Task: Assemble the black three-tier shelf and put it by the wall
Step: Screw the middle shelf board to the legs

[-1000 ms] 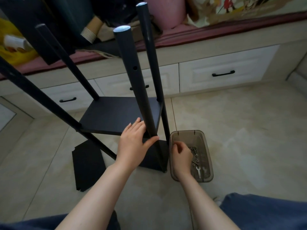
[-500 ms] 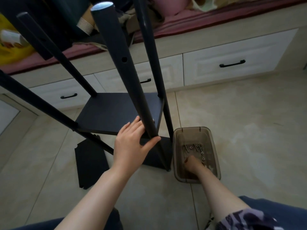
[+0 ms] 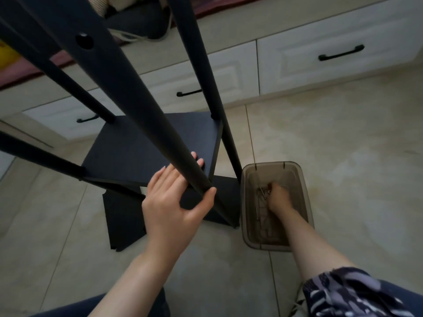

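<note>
The black three-tier shelf frame (image 3: 146,143) stands on the pale glossy floor tiles (image 3: 332,156), just before the white drawer fronts with black bar handles (image 3: 338,53), and is only part built. Four smooth, round, matte black poles rise from it; the nearest pole (image 3: 128,97) shows an unfilled screw hole high up. One flat matte black shelf board (image 3: 146,152) is seated between the poles, and a lower board (image 3: 226,202) sits at floor level. A third, loose black board with notched corners (image 3: 123,220) lies flat on the tiles beneath, not yet mounted. My judgement: about two tiers are fitted, with the last tier, its fasteners and the move to the wall outstanding. My left hand (image 3: 171,202) is curled loosely round the nearest pole just where it meets the seated board, thumb on one side, fingers on the other, steadying it. My right hand (image 3: 278,195) is down inside the translucent smoky-brown rectangular plastic tub (image 3: 304,202) just right of the frame, among small bright metal screws (image 3: 262,192). The fingers are bunched, but motion blur prevents confirming whether they hold a screw.
</note>
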`<act>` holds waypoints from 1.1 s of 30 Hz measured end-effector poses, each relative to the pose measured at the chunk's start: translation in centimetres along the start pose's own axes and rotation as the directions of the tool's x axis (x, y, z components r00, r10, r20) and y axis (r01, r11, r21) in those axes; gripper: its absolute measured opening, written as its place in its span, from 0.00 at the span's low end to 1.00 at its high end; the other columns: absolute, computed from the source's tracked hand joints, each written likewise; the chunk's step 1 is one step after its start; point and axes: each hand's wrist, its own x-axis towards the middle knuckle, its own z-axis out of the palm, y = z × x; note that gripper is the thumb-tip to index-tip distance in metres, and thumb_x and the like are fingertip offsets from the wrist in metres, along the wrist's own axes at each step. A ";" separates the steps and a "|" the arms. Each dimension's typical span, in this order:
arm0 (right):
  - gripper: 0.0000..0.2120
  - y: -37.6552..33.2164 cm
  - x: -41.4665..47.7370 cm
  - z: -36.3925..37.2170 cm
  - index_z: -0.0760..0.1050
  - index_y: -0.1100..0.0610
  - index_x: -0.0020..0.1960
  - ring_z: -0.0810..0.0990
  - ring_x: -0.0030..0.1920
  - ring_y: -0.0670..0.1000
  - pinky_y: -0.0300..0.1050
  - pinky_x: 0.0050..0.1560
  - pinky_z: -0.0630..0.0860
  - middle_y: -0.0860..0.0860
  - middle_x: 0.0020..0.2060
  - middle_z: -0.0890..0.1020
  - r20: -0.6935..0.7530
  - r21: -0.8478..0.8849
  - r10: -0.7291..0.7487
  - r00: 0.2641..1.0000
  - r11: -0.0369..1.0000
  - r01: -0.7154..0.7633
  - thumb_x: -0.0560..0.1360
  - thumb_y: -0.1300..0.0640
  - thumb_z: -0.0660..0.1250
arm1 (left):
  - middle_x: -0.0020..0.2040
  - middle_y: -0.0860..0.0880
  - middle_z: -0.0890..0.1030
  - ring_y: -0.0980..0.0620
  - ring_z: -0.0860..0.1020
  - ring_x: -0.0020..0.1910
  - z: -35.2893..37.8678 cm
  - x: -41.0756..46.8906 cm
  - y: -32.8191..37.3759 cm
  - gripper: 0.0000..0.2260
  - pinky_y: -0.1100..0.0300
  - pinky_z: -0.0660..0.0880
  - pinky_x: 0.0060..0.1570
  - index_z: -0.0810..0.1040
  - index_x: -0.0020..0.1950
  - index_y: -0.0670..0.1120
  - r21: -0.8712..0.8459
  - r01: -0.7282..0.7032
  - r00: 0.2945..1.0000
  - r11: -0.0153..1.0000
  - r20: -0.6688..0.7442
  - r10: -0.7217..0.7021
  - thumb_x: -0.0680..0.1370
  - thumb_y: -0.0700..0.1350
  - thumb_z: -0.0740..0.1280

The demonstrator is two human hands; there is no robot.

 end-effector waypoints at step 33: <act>0.04 -9.4 -9.1 -3.8 0.81 0.56 0.51 0.81 0.42 0.45 0.37 0.42 0.76 0.47 0.42 0.83 -0.152 0.404 -0.206 0.967 0.880 0.251 0.78 0.58 0.67 | 0.64 0.69 0.69 0.61 0.60 0.78 -3.0 1.7 2.3 0.13 0.63 0.43 0.75 0.77 0.52 0.63 -0.146 0.342 0.913 0.928 0.285 -0.292 0.74 0.49 0.76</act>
